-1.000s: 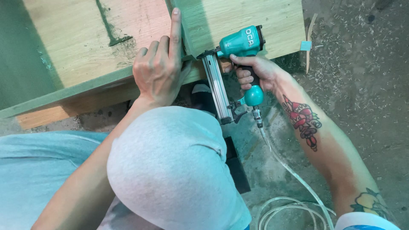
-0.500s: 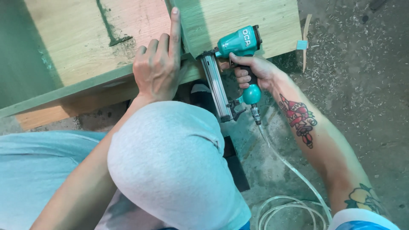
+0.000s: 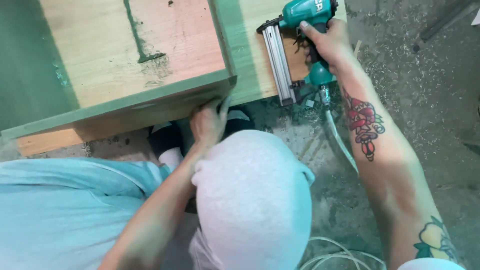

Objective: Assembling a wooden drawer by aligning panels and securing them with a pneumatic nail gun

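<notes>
Nearest the camera, a bent knee in grey cloth (image 3: 252,200) fills the lower middle. Just beyond it the left hand (image 3: 207,122) curls its fingers up against the underside of the green-edged wooden panel (image 3: 125,60), gripping at the corner. Farther on, the right hand (image 3: 325,42) is closed around the handle of the teal nail gun (image 3: 295,30), which lies over the paler board (image 3: 250,55) past the corner; its air hose (image 3: 340,142) trails back across the sawdust-strewn floor (image 3: 430,100). The panel looks part-built; whether this corner is nailed cannot be told. A second ago the left hand lay flat on top of the panel and the gun sat lower, beside the board's near edge.
</notes>
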